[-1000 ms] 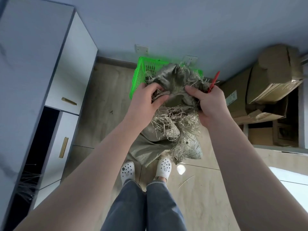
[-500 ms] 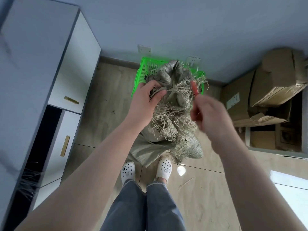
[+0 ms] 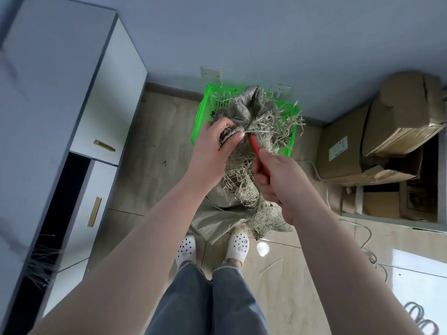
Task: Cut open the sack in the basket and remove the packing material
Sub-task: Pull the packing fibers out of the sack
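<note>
A bright green plastic basket (image 3: 200, 117) stands on the floor by the wall. A grey woven sack (image 3: 244, 110) with frayed, shredded strands rises out of it and hangs down to the floor near my feet. My left hand (image 3: 215, 143) grips a bunched edge of the sack and holds it up. My right hand (image 3: 275, 180) holds a red cutter (image 3: 256, 151), whose tip points up at the stretched strands just right of my left thumb. Loose pale shreds (image 3: 242, 187) dangle between my hands.
White cabinets with gold handles (image 3: 96, 211) line the left side. Stacked cardboard boxes (image 3: 387, 131) fill the right. A white cable (image 3: 367, 240) trails over the floor at the right. My feet in white clogs (image 3: 238, 245) stand just behind the sack's lower end.
My right hand let go of the sack, drew back toward me, and now brings the red cutter's tip up to the strands. My left hand keeps its grip on the sack.
</note>
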